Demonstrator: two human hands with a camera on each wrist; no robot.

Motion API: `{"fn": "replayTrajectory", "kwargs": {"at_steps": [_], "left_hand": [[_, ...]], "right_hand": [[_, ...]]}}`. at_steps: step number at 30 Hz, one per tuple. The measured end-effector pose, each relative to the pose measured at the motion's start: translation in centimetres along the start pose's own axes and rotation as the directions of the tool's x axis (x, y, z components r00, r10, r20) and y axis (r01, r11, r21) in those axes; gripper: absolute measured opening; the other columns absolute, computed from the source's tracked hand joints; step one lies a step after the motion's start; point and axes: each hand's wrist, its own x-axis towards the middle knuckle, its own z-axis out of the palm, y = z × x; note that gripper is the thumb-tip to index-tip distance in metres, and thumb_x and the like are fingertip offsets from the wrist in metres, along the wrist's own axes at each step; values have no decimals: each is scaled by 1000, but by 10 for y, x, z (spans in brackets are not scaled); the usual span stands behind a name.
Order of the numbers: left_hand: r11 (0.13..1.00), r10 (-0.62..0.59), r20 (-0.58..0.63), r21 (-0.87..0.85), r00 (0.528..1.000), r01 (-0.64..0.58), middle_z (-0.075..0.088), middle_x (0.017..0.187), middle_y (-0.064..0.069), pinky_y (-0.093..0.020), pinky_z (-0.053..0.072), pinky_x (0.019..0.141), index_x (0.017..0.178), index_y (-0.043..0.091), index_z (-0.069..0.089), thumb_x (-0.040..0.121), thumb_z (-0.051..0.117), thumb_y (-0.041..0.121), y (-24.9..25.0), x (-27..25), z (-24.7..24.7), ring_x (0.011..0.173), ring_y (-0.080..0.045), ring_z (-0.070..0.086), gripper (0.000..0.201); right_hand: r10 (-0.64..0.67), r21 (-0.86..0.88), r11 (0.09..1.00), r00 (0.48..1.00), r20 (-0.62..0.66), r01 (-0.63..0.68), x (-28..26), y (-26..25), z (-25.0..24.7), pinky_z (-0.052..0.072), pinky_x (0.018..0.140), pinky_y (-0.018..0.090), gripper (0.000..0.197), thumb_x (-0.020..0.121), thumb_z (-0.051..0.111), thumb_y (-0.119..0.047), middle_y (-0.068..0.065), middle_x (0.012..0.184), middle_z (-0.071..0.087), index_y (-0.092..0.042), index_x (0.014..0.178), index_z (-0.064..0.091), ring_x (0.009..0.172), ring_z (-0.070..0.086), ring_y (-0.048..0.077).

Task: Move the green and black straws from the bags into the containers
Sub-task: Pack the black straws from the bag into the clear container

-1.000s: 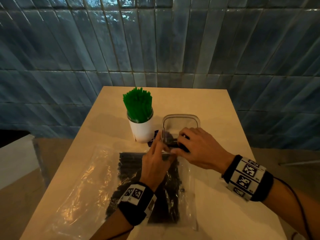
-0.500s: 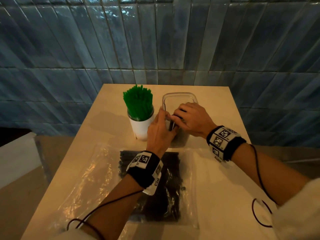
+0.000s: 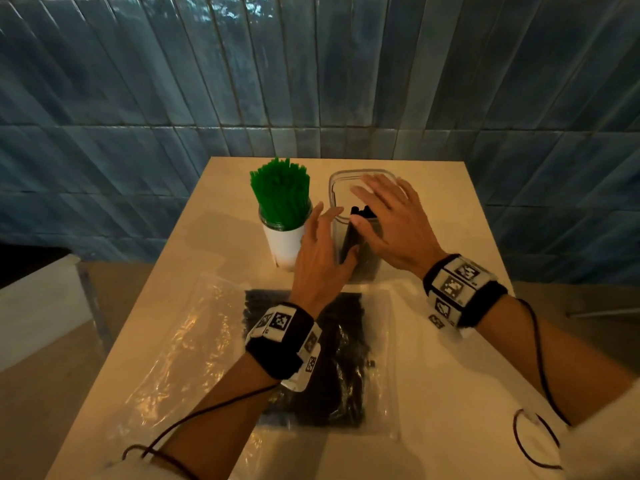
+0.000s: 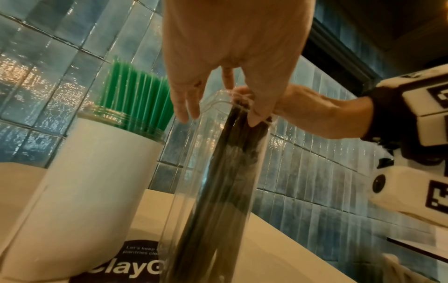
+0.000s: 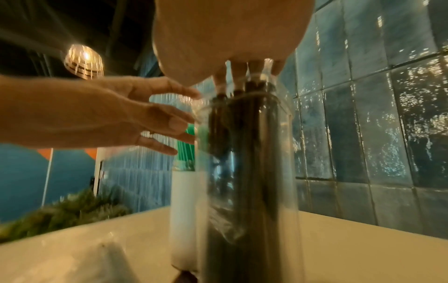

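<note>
Green straws (image 3: 280, 194) stand bunched in a white jar (image 3: 284, 244) at the back of the table. Right of it stands a clear container (image 3: 358, 174) with a bundle of black straws (image 3: 362, 213) upright inside, also seen through the clear container's wall (image 4: 218, 172) in the left wrist view. My left hand (image 3: 323, 237) is open beside the container's left wall, fingers straight. My right hand (image 3: 384, 216) hovers open over the container's mouth, fingers spread above the straw tops. A clear bag of black straws (image 3: 343, 358) lies flat under my left wrist.
An empty clear bag (image 3: 180, 341) lies on the left part of the beige table (image 3: 450, 375). A blue tiled wall (image 3: 311, 81) rises right behind the table. The table's edges drop off on both sides; a white ledge (image 3: 38, 299) sits lower left.
Both hands held the black straw bundle at the container's mouth. They have let go and spread their fingers, and the bundle now stands inside the container.
</note>
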Motion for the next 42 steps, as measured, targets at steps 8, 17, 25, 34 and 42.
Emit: {"fn": "replayTrajectory", "kwargs": {"at_steps": [8, 17, 25, 34, 42], "left_hand": [[910, -351, 342, 346, 872, 230, 19, 147, -10, -52, 29, 110, 129, 24, 28, 81, 58, 52, -1, -102, 23, 136, -29, 23, 64], [716, -664, 512, 645, 545, 266, -24, 151, -21, -67, 14, 106, 142, 15, 14, 76, 44, 76, -2, -126, 53, 138, -48, -13, 95], [807, -589, 477, 308, 652, 504, 60, 106, -7, -42, 48, 91, 93, 17, 52, 89, 48, 38, -19, -108, 26, 97, -25, 59, 21], [883, -468, 416, 247, 780, 399, 51, 89, 3, -36, 47, 82, 67, 27, 40, 82, 56, 33, -19, -128, 19, 84, -17, 54, 23], [875, -483, 390, 192, 784, 444, 57, 83, 6, -34, 52, 79, 74, 21, 54, 80, 59, 39, -21, -121, 17, 78, -10, 57, 20]], "right_hand": [[574, 531, 651, 810, 125, -543, -126, -11, 20, 35, 72, 4, 18, 93, 47, -9, 10, 104, 61, -11, 109, 54, 85, 55, 11], [457, 362, 237, 432, 778, -902, -154, -21, 65, 54, 86, 37, 26, 85, 51, -2, 12, 99, 70, -10, 101, 70, 91, 67, 27], [179, 392, 818, 833, 523, -421, -157, -43, 70, 37, 97, 16, 33, 83, 60, -6, 5, 120, 58, -13, 115, 64, 110, 54, 17], [114, 210, 930, 780, 615, -301, -147, -54, 99, 40, 103, 36, 45, 81, 55, -21, 10, 130, 52, -16, 125, 55, 120, 48, 27], [188, 174, 902, 723, 665, -395, -139, -56, 104, 45, 95, 30, 31, 88, 56, -23, 10, 122, 58, -13, 117, 59, 115, 53, 27]]}}
